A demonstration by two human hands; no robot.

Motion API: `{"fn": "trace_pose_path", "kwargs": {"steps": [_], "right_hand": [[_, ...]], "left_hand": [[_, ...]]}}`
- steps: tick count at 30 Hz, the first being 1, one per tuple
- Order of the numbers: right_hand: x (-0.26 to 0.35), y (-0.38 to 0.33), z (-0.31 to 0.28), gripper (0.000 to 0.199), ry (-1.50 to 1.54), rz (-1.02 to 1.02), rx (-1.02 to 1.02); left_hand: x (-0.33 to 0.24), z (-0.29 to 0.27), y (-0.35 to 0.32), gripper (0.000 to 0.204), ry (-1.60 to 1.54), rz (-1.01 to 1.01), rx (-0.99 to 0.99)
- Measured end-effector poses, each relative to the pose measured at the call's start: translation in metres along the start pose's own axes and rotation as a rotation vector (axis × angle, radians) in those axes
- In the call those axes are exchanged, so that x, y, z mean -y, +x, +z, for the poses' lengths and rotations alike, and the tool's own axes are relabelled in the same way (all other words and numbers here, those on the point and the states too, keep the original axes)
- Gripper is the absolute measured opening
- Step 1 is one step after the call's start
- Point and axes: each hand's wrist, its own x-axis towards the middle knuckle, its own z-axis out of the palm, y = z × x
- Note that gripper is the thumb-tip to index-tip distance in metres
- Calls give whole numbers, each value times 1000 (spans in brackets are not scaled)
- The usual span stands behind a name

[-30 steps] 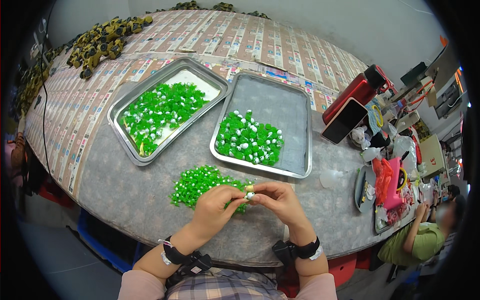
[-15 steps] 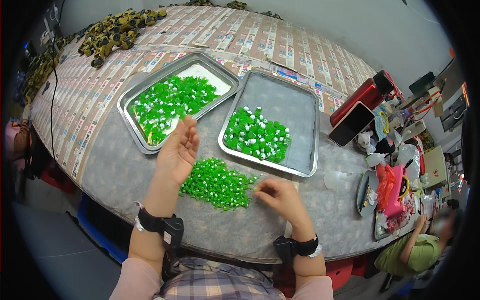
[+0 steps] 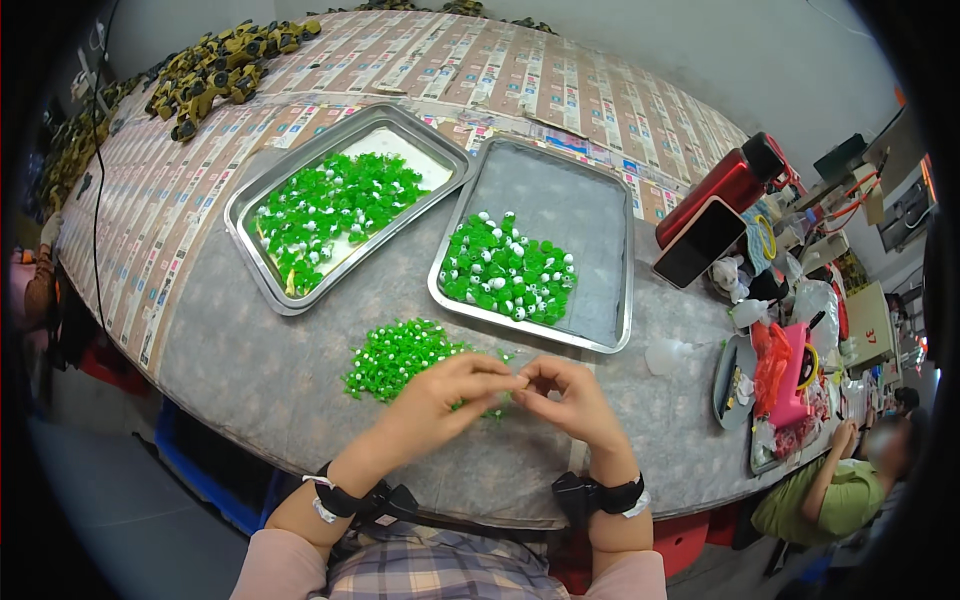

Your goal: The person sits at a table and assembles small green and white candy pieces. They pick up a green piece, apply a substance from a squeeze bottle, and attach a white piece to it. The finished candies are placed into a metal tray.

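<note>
My left hand [image 3: 448, 398] and my right hand [image 3: 572, 402] meet at the fingertips over the near side of the table. Both are closed in a pinch, and whatever lies between the fingers is too small to make out. Partly behind my left hand is a loose heap of small green pieces with white spots [image 3: 398, 352]. Beyond it, a metal tray [image 3: 283, 303] at the left holds larger green and white pieces [image 3: 345, 200]. A second metal tray [image 3: 628, 262], right of it, has a pile of green and white pieces [image 3: 505, 268] at its near left.
A phone [image 3: 700, 243] leans against a red bottle [image 3: 715, 190] at the right. Behind them are a pink container [image 3: 793, 375], bags and clutter. Yellow-brown toy vehicles [image 3: 225, 70] are heaped far left. Another person [image 3: 840, 495] sits at the right.
My left hand has come down from beside the left tray, moving right and nearer, to meet my right hand. Its fingers have closed. My right hand has stayed almost in place.
</note>
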Motion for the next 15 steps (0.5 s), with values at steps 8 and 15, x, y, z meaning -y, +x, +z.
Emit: {"fn": "trace_pose_path", "kwargs": {"steps": [8,15], "right_hand": [[20,-6,-8,5,-187,-236,-364],[15,-55,-94,22,-285,-421,-1360]], "left_hand": [[11,-5,-7,15,-404,-305,-80],[15,-4,-6,19,-761,-408,-163]]}}
